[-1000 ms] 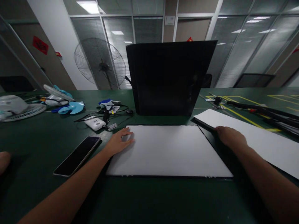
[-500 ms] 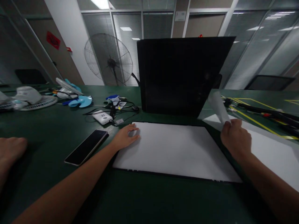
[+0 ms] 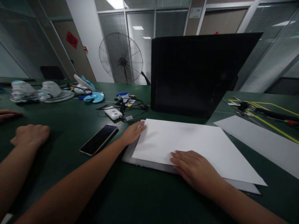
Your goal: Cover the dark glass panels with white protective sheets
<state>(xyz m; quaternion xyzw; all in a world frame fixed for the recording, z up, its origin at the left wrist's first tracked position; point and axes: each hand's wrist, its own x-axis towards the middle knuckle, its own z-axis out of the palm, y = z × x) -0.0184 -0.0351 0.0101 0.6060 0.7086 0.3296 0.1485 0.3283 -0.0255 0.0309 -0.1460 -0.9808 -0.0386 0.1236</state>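
Observation:
A white sheet (image 3: 193,146) lies askew on top of a white board (image 3: 130,157) on the dark green table (image 3: 130,196). My right hand (image 3: 193,169) rests flat on the sheet's near edge with its fingers stretched out. My left hand (image 3: 135,132) touches the sheet's far left corner, fingers loosely extended. Neither hand grips anything. A second white sheet (image 3: 259,140) lies to the right.
A black upright panel (image 3: 198,74) stands behind the sheets. A phone (image 3: 99,143) lies left of my left arm, with a white device and cables (image 3: 116,112) beyond. Another person's fist (image 3: 30,135) rests at the left. Fan parts (image 3: 53,93) and a floor fan (image 3: 121,59) lie farther back.
My right hand carried a white sheet from the right pile and laid it on the board, then came down flat on it. The view shifted left; the other person's hand moved closer.

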